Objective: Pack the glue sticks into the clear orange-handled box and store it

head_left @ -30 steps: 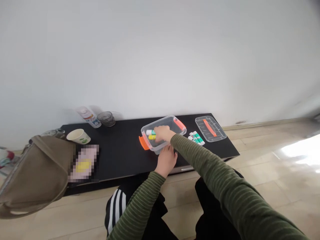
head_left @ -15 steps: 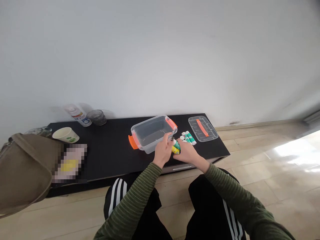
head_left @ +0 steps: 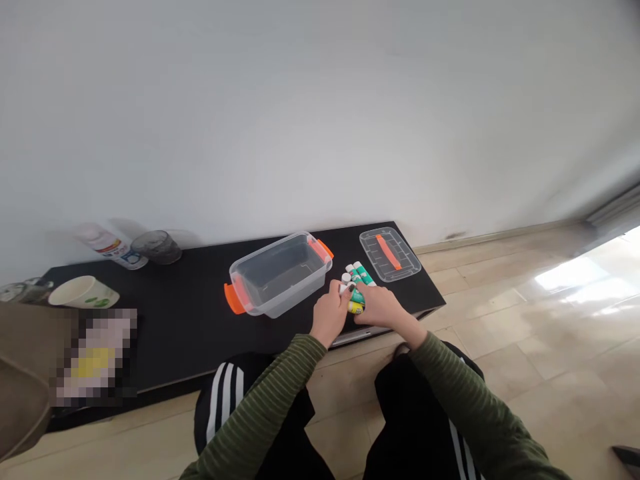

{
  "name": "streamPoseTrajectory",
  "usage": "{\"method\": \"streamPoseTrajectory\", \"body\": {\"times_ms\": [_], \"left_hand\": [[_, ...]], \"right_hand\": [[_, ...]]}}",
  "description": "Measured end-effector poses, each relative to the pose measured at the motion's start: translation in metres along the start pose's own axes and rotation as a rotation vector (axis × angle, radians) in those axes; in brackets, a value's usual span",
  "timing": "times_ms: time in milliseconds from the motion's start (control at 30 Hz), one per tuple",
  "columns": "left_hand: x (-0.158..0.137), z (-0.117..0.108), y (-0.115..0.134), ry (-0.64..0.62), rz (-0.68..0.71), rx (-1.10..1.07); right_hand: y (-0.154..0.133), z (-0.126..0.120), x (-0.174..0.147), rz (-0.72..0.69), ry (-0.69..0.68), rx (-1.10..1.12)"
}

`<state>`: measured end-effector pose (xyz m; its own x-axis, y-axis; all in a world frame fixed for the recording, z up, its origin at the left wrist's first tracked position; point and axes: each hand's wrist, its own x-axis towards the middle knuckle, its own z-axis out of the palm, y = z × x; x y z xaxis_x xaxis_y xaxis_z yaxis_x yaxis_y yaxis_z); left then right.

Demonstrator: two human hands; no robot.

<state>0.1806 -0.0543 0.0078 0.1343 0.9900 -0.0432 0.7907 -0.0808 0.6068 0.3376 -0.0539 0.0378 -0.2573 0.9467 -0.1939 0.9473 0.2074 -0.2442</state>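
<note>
Yellow and green cylindrical sticks (head_left: 357, 307) now out of the clear plastic box (head_left: 296, 297), on its right; left hand (head_left: 331, 312) and right hand (head_left: 383, 309) grasp them, beside white-capped green cylinders (head_left: 365, 275).

Tubes (head_left: 369, 275): green, white caps (head_left: 346, 277); one yellow. Box (head_left: 295, 297): clear, orange clips (head_left: 234, 299). Lid (head_left: 409, 264): clear, orange handle (head_left: 389, 253). Sleeves (head_left: 260, 400): green, striped. Trousers (head_left: 400, 420): black, white stripes. Table (head_left: 190, 307): black.

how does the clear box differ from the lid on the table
The box is deep, with side walls; the lid is a flat panel. The box has orange clips at both ends; the lid has one orange handle across its middle. Both are see-through with orange parts and rest on the black table.
</note>
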Motion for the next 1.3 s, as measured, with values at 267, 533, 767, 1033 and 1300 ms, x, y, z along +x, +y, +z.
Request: {"method": "streamPoseTrajectory", "body": {"times_ms": [267,533,767,1033,1300], "left_hand": [[0.003,0.004,0.000,0.251,-0.077,-0.247],[0.030,0.019,-0.008,-0.089,0.005,0.442],[0.045,0.038,-0.023,-0.061,-0.015,0.516],[0.044,0.045,-0.034,-0.019,0.039,0.329],[0.054,0.035,-0.046,-0.022,0.117,0.230]], "right_hand": [[0.031,-0.019,0.012,0.118,0.147,0.043],[0.064,0.003,0.069,0.423,0.255,0.337],[0.069,0.026,0.086,0.425,0.144,0.229],[0.060,0.028,0.084,0.371,0.138,0.130],[0.052,0.032,0.074,0.272,0.170,0.000]]}}
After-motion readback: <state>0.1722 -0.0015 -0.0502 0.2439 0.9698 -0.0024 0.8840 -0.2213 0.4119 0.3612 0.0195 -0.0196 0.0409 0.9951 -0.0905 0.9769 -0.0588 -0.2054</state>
